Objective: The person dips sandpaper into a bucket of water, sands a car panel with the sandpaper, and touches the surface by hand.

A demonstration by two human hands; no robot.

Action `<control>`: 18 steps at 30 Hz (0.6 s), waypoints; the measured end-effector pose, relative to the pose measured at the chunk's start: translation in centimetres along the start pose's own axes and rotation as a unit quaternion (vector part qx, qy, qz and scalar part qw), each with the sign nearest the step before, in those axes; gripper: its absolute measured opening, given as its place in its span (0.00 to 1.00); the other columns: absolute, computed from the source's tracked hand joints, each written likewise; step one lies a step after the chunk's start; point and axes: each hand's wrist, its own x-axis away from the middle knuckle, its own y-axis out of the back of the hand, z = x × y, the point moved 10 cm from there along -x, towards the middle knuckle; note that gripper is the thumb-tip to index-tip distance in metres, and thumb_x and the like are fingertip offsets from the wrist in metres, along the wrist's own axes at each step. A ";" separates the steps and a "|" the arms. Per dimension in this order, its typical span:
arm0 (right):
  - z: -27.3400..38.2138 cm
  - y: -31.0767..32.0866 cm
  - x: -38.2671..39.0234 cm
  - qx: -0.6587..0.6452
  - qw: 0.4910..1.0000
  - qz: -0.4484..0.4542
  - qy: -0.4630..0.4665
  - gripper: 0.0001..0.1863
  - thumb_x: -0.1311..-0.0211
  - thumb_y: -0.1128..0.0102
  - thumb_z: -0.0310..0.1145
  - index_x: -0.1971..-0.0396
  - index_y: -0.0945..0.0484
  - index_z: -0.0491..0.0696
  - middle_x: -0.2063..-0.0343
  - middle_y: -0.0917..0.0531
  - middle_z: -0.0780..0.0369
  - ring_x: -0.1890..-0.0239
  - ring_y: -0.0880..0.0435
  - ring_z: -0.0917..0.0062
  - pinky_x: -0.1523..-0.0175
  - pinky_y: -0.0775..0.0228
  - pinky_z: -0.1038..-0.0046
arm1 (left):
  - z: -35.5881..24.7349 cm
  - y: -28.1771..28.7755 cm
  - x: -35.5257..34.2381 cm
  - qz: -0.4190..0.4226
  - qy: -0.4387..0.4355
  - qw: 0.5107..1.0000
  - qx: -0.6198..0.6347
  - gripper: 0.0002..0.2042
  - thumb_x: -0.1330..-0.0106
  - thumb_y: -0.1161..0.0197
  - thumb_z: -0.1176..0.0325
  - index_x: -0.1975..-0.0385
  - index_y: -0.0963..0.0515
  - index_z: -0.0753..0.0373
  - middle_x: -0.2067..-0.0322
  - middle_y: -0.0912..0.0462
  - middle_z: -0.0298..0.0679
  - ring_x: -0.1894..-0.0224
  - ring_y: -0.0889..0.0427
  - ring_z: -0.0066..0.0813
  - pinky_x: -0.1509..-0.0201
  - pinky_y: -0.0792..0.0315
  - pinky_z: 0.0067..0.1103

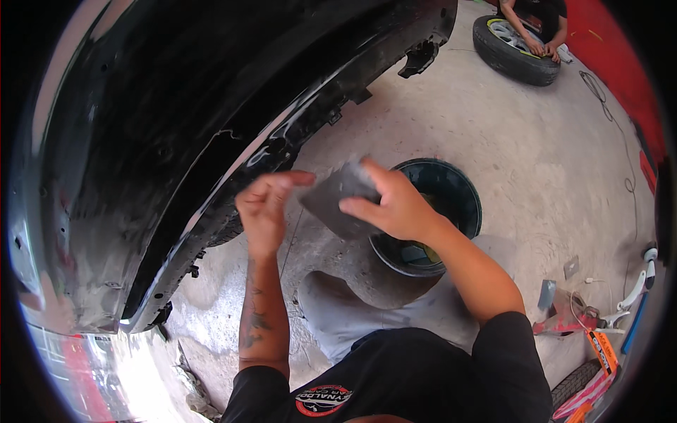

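Note:
My right hand (395, 202) grips a dark grey sheet of sandpaper (335, 197) between thumb and fingers; the sheet is blurred by motion. To its left is my left hand (264, 204), holding nothing, with the forefinger pointing at the sheet and the other fingers loosely bent. A small gap shows between that fingertip and the sheet. Beyond both hands, on the left, stands a large black car body panel (162, 151) with dull, scuffed patches and a pale lower edge. Partly behind my right hand is a dark round bucket (462, 176) with something yellowish inside.
At the far right, another person's hands (543, 49) rest on a wheel with a tyre (518, 63) lying on the concrete floor (543, 141). A cable (620, 141) trails by a red surface (620, 63). Tools and an orange strap (603, 350) lie lower right.

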 end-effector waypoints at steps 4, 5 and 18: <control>-3.1 2.7 2.0 -0.027 0.999 -0.022 -0.025 0.19 0.43 0.36 0.30 0.53 0.27 0.43 0.63 0.17 0.60 0.61 0.20 0.81 0.53 0.29 0.76 | -1.4 -0.2 -4.2 -0.058 0.006 0.995 0.078 0.15 0.28 0.48 0.65 0.57 0.24 0.73 0.64 0.17 0.49 0.62 0.17 0.33 0.52 0.24 0.27; -4.3 3.2 2.7 -0.029 0.999 -0.023 -0.022 0.19 0.43 0.36 0.30 0.53 0.27 0.43 0.63 0.17 0.60 0.61 0.20 0.81 0.53 0.29 0.76 | -1.3 -1.0 -5.4 -0.048 0.027 0.995 0.084 0.17 0.28 0.48 0.63 0.55 0.26 0.74 0.64 0.17 0.51 0.61 0.17 0.36 0.52 0.24 0.29; -7.9 11.3 4.7 -0.196 0.934 -0.292 -0.066 0.17 0.41 0.37 0.27 0.53 0.27 0.40 0.60 0.19 0.63 0.58 0.22 0.82 0.49 0.32 0.77 | -1.8 -6.3 -14.0 -0.147 0.030 0.975 0.163 0.20 0.31 0.43 0.59 0.63 0.24 0.77 0.66 0.18 0.52 0.63 0.18 0.36 0.57 0.24 0.26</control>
